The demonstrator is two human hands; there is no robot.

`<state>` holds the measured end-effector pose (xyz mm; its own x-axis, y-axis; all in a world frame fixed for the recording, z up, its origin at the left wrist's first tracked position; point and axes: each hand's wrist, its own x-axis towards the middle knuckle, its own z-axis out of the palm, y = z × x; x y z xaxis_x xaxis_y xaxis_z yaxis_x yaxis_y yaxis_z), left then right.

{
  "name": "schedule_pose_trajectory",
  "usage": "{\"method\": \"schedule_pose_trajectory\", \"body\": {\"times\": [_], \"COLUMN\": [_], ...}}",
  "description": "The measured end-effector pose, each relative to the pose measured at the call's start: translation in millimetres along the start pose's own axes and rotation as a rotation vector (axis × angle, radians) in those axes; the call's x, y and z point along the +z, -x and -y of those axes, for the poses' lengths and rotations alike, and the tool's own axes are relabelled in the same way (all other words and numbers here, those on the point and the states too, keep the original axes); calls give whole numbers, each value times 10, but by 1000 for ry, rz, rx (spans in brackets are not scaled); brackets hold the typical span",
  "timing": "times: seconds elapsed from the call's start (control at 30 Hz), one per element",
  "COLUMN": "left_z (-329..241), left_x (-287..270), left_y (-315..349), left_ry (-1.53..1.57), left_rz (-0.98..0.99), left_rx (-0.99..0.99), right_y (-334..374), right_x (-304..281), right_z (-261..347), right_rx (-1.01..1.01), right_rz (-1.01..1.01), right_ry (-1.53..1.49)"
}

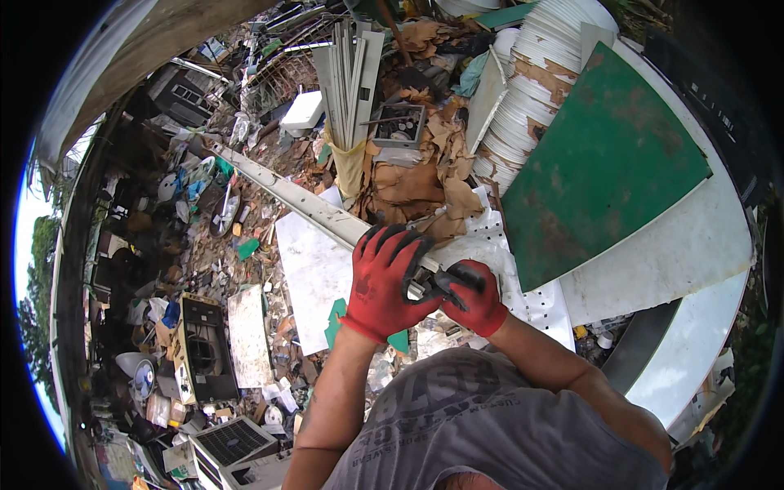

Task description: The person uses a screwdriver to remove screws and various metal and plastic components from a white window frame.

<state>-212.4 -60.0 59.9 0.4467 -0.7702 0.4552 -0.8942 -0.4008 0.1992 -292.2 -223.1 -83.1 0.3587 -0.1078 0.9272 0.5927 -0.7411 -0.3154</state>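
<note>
- Left hand (384,282), red glove with black fingertips: I have it closed over the near end of the long pale bar (290,194).
- Right hand (474,298), same glove type: fingers curled in, right beside that end; can't tell from my view whether it grips anything (black fingertips against dark stuff, ugh).
- Bar: slants from the hands up and left, above the littered ground (282,314).
- Ground: outdoor, scrap scattered thickly; white sheet (306,278) lying under and left of the bar.
- Left side: pale board (247,339) beside a dark boxy unit (202,347) with a round opening.
- Beyond the hands: crumpled brown sheets (404,175), upright pale strips (347,90).
- Right side: big green panel (604,167), near ribbed white stacks (543,69).
- Far left edge: trees (41,273), bright sky.
</note>
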Motion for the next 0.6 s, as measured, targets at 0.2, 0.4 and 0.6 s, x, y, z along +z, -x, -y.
{"method": "schedule_pose_trajectory", "body": {"times": [0.2,0.4,0.6], "left_z": [25,34,113], "left_x": [7,-45,-74], "left_y": [7,42,119], "left_ry": [-9,16,141], "left_rz": [27,20,-100], "left_rx": [22,42,-2], "right_y": [-21,61,-80], "right_x": [-19,6,-76], "right_z": [17,-28,13], "right_rx": [34,-3,-9], "right_rz": [82,83,172], "right_ry": [-21,-30,-2]}}
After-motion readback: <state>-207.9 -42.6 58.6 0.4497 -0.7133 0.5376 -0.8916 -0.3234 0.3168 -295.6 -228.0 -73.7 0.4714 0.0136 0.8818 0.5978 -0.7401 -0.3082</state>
